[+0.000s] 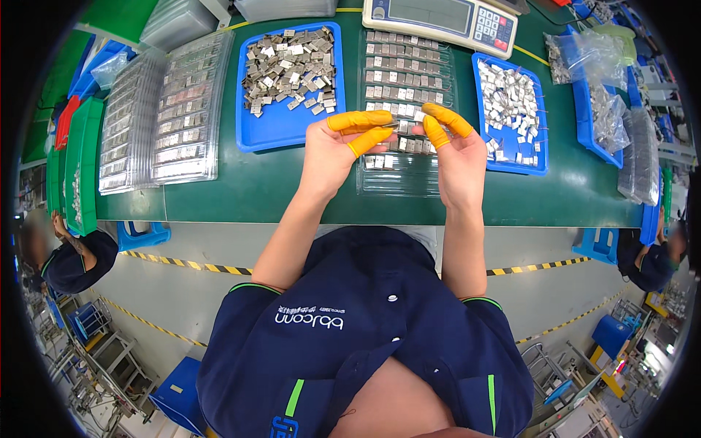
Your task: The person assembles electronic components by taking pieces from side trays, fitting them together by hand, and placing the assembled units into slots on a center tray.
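My left hand (328, 150) and my right hand (461, 164) meet over a transparent plastic tray (401, 187), with yellow finger cots on thumbs and forefingers. The left fingers pinch a small metal piece (394, 124). Between the right thumb and forefinger is a small white piece (419, 116). Rows of small silver and white pieces fill much of the tray under my hands. On the left, a blue tray (266, 136) holds a heap of loose metal shells (288, 66). To the right, another blue tray (512, 167) holds loose white pieces with thin leads (509, 98).
A digital scale (439, 20) stands behind the tray. Stacked transparent trays (186, 109) and a green bin (87, 164) are at the left. A blue bin (602, 142) with bagged parts is at the right. Other people (79, 259) sit at both sides.
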{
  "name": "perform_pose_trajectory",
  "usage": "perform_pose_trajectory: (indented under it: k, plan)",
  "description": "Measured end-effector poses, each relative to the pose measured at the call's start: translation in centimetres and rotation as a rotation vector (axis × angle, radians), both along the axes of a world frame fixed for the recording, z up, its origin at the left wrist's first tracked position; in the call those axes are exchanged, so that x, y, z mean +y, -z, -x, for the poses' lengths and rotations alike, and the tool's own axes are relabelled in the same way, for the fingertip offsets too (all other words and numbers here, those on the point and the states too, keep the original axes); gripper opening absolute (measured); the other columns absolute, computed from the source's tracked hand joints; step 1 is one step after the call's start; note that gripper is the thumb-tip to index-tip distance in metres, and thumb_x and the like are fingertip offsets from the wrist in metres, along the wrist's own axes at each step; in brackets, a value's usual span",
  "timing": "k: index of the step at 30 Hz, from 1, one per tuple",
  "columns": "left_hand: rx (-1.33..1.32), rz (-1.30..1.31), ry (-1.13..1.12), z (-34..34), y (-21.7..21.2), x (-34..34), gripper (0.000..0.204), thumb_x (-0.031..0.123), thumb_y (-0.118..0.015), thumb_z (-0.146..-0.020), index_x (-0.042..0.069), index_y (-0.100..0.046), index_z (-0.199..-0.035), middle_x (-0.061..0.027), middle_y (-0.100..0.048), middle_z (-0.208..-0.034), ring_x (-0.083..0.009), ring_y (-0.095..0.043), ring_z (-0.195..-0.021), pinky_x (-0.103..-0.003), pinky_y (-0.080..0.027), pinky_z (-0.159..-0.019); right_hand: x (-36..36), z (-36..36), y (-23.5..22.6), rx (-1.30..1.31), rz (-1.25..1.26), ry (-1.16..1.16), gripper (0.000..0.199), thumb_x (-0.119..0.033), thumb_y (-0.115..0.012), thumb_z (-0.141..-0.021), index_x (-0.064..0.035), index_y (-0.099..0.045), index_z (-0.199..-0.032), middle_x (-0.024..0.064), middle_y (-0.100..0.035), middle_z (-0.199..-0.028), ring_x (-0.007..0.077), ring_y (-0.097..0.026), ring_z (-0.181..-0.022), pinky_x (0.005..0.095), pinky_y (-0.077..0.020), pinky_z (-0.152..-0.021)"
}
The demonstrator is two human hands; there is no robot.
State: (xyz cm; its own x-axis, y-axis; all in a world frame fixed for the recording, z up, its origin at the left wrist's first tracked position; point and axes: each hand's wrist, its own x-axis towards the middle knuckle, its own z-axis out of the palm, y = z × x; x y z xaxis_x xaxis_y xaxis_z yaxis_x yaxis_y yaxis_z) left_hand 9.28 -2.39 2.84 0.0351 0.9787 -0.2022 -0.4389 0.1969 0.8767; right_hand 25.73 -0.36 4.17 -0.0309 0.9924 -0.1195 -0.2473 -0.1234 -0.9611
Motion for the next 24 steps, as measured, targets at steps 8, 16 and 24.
perform_pose_trajectory:
  k: [8, 16, 24]
  plan:
    - [0.086, -0.123, -0.011, -0.6, 0.5, -0.3, 0.027, -0.005, -0.064, -0.075, -0.007, -0.060, -0.102, -0.0138, -0.064, -0.097, -0.0205, -0.065, -0.082, -0.028, -0.053, -0.076, -0.2, -0.6, 0.3, 0.028, 0.034, -0.035, 0.026, 0.006, -0.062, -0.078, 0.0088, -0.058, -0.103, 0.0139, -0.063, -0.095, 0.0212, -0.064, -0.085, 0.0277, -0.0497, -0.080]
    - [0.108, -0.079, -0.072, -0.4, 0.9, -0.1, 0.030, -0.007, -0.064, -0.074, -0.008, -0.059, -0.104, -0.0148, -0.064, -0.098, -0.0212, -0.064, -0.084, -0.028, -0.053, -0.076, -0.3, -0.4, 0.2, -0.079, 0.054, -0.021, 0.025, 0.004, -0.066, -0.075, 0.0095, -0.061, -0.099, 0.0137, -0.064, -0.093, 0.0169, -0.063, -0.084, 0.0254, -0.0496, -0.079]
    - [0.148, -0.066, -0.067, -0.7, 0.5, -0.5, 0.025, -0.006, -0.065, -0.074, -0.008, -0.062, -0.099, -0.0146, -0.065, -0.095, -0.0191, -0.064, -0.084, -0.028, -0.053, -0.076, -0.9, 0.0, 0.1, -0.159, 0.009, -0.056, 0.024, 0.003, -0.068, -0.073, 0.0063, -0.064, -0.096, 0.0110, -0.065, -0.091, 0.0144, -0.062, -0.083, 0.0240, -0.0496, -0.078]
